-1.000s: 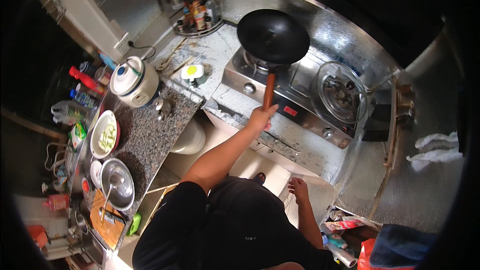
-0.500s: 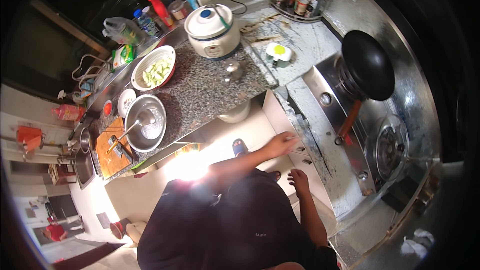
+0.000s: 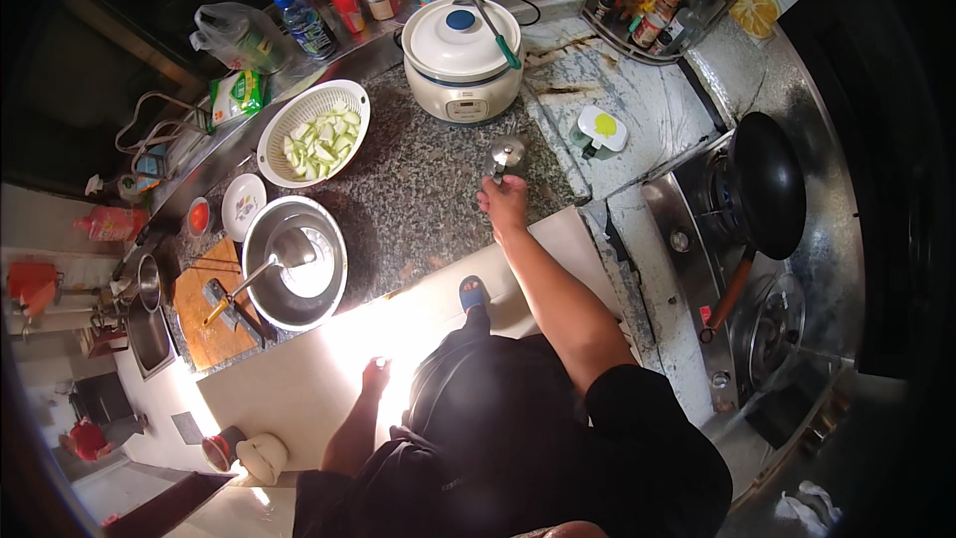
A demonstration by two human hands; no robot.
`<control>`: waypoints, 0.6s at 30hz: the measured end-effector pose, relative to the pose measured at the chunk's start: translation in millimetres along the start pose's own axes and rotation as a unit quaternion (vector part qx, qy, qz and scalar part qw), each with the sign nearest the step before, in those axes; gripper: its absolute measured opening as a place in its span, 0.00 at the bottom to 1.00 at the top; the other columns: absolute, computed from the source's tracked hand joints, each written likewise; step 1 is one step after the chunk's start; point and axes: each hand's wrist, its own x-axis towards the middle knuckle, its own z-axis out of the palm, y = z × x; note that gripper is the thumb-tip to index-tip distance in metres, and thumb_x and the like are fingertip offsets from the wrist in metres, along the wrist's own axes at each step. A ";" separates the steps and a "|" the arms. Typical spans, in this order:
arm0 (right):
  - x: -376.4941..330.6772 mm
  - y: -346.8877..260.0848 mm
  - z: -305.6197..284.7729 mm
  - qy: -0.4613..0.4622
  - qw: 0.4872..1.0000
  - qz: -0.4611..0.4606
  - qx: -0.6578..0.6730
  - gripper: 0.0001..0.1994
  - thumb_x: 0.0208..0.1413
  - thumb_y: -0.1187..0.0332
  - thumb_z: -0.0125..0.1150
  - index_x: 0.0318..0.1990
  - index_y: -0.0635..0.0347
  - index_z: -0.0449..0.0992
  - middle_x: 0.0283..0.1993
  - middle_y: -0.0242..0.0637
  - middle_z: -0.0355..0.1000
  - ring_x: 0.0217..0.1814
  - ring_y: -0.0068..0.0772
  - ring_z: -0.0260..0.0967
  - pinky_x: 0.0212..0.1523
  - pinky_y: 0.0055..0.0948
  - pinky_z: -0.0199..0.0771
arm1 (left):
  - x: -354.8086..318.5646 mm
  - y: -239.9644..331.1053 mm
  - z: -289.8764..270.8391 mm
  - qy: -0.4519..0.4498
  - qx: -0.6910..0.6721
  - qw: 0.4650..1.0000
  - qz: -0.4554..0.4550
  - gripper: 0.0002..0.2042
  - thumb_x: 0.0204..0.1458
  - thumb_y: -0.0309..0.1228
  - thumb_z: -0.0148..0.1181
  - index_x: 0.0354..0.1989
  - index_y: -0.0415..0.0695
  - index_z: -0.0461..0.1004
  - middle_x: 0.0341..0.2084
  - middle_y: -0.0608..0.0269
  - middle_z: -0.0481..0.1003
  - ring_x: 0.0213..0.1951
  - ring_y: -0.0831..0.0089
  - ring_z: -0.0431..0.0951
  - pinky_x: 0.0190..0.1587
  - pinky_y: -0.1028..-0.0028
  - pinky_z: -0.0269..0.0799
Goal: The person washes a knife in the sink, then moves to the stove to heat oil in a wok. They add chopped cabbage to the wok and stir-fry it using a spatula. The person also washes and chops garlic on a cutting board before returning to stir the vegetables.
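My right hand (image 3: 506,203) reaches over the front part of the granite counter, its fingers closed on the near side of a small lidded metal pot (image 3: 507,151). The pot stands just in front of a white electric cooker (image 3: 462,70) with a ladle-like utensil (image 3: 501,36) lying across its lid. Low in front of the counter, beside my body, my left hand (image 3: 375,377) is closed; a small whitish spot shows at its fingertips, too small to name. To the left are a white colander (image 3: 276,157) of cut pale-green vegetable pieces (image 3: 324,141) and a steel basin (image 3: 337,284) with a ladle (image 3: 289,249).
A knife (image 3: 234,314) lies on a wooden cutting board (image 3: 204,289). Near it are a patterned dish (image 3: 244,201) and a small bowl with something red (image 3: 199,217). At right, a black wok (image 3: 772,189) sits on the stove. A white-and-green box (image 3: 601,130) stands beyond the counter.
My right hand has risen from beside the drawers to the metal pot. My left hand has drawn back left and down, away from the stove side. The view has shifted.
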 end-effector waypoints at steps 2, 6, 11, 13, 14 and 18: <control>10.4 6.6 12.1 0.072 0.995 0.041 0.055 0.18 0.46 0.70 0.60 0.41 0.59 0.57 0.32 0.35 0.66 0.25 0.25 0.68 0.20 0.21 0.66 | -41.4 37.9 -15.4 -0.031 -0.130 0.984 -0.116 0.14 0.48 0.36 0.52 0.36 0.37 0.69 0.22 0.58 0.73 0.21 0.72 0.73 0.23 0.74 0.69; 19.3 19.5 20.0 0.043 0.996 0.062 0.055 0.10 0.52 0.69 0.53 0.39 0.58 0.60 0.27 0.29 0.62 0.20 0.19 0.60 0.18 0.19 0.62 | -66.8 26.1 -15.3 -0.079 -0.128 0.970 -0.192 0.17 0.48 0.35 0.53 0.44 0.37 0.64 0.22 0.57 0.73 0.20 0.71 0.73 0.20 0.74 0.68; 59.6 76.3 -18.3 0.082 0.989 -0.095 -0.074 0.07 0.55 0.65 0.48 0.36 0.56 0.61 0.22 0.25 0.54 0.18 0.16 0.50 0.17 0.18 0.52 | -48.1 38.9 -24.2 -0.101 -0.143 0.972 -0.158 0.15 0.49 0.36 0.51 0.41 0.39 0.66 0.24 0.57 0.73 0.22 0.71 0.73 0.22 0.73 0.67; 50.1 72.1 -34.4 0.061 0.989 -0.113 -0.067 0.06 0.55 0.65 0.48 0.36 0.55 0.61 0.21 0.24 0.54 0.19 0.15 0.49 0.17 0.17 0.50 | -33.3 45.7 -21.5 -0.110 -0.148 0.973 -0.139 0.14 0.49 0.37 0.51 0.39 0.39 0.66 0.24 0.57 0.72 0.22 0.70 0.73 0.22 0.73 0.67; 45.1 67.8 -44.2 0.053 0.989 -0.123 -0.062 0.06 0.55 0.65 0.47 0.36 0.54 0.61 0.21 0.23 0.53 0.19 0.14 0.48 0.17 0.17 0.48 | -27.5 54.8 -19.5 -0.108 -0.146 0.975 -0.131 0.14 0.49 0.37 0.51 0.38 0.39 0.66 0.24 0.58 0.72 0.23 0.70 0.72 0.23 0.73 0.66; -50.5 -40.8 -62.6 0.003 0.997 -0.072 0.029 0.05 0.55 0.66 0.48 0.35 0.54 0.61 0.21 0.22 0.53 0.19 0.14 0.48 0.17 0.17 0.47 | 19.2 39.2 -0.9 -0.182 -0.154 0.963 -0.123 0.14 0.49 0.39 0.51 0.37 0.40 0.66 0.23 0.58 0.71 0.22 0.70 0.72 0.23 0.72 0.66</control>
